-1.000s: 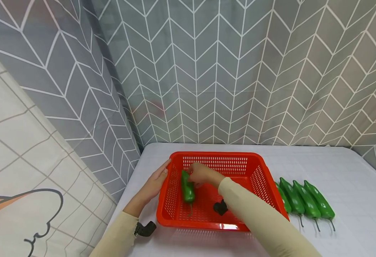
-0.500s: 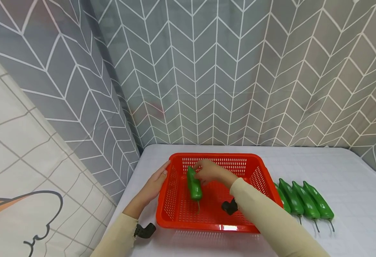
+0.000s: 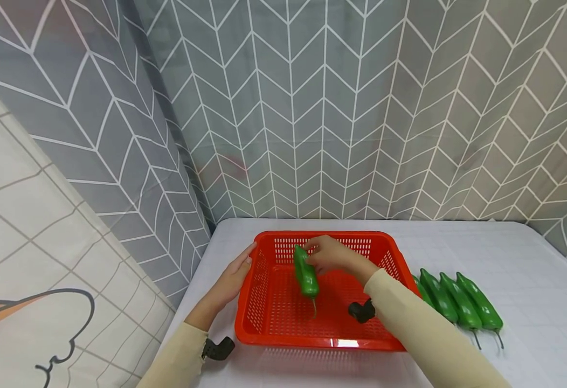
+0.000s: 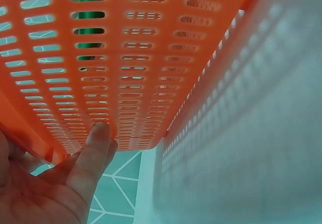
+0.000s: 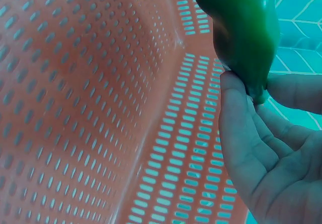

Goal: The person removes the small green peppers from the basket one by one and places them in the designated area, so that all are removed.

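Note:
A long, glossy green pepper (image 3: 305, 274) with a thin stem hangs inside the red plastic basket (image 3: 278, 340). My right hand (image 3: 329, 253) pinches it near its narrow tip, between thumb and fingers. In the right wrist view the pepper (image 5: 246, 27) rises from the fingertips of the right hand (image 5: 282, 158), beside the perforated basket wall (image 5: 161, 148). My left hand (image 3: 230, 277) rests against the basket's left side, its fingers extended. Up close in the left wrist view, a finger of the left hand (image 4: 55, 194) touches the slotted outer wall (image 4: 133, 68).
Several more green peppers (image 3: 465, 303) lie side by side on the white table (image 3: 536, 280), right of the basket; the right forearm and basket rim partly cover the nearest. A grey patterned curtain (image 3: 312, 118) stands behind the table and along its left.
My right hand has moved the pepper rightward from near the basket's left wall and slightly up. The left hand has stayed at the basket's left side.

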The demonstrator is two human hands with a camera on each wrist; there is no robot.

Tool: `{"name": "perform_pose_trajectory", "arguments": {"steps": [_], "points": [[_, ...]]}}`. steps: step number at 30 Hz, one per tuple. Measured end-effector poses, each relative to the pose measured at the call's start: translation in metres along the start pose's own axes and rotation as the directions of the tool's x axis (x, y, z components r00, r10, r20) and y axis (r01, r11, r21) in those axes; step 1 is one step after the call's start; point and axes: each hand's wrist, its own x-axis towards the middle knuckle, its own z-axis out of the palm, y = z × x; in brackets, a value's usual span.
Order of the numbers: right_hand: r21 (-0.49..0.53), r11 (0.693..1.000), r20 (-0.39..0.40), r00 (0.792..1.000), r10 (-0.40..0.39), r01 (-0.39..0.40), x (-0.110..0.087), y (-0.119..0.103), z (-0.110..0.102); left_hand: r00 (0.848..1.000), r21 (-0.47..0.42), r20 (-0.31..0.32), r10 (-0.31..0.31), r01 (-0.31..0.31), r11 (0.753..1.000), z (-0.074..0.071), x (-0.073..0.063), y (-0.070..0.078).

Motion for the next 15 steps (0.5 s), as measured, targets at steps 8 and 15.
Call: {"name": "perform_pose_trajectory", "arguments": {"steps": [8, 15], "points": [[0.004, 1.000, -0.016, 1.000, -0.003, 0.003, -0.008, 0.008, -0.013, 1.000, 0.008, -0.002, 0.000, 0.000, 1.000, 0.000, 0.000, 0.000], [0.022, 1.000, -0.015, 1.000, -0.010, 0.010, -0.015, 0.014, -0.024, 1.000, 0.000, -0.001, 0.005, -0.005, 1.000, 0.000, 0.001, -0.003]]}}
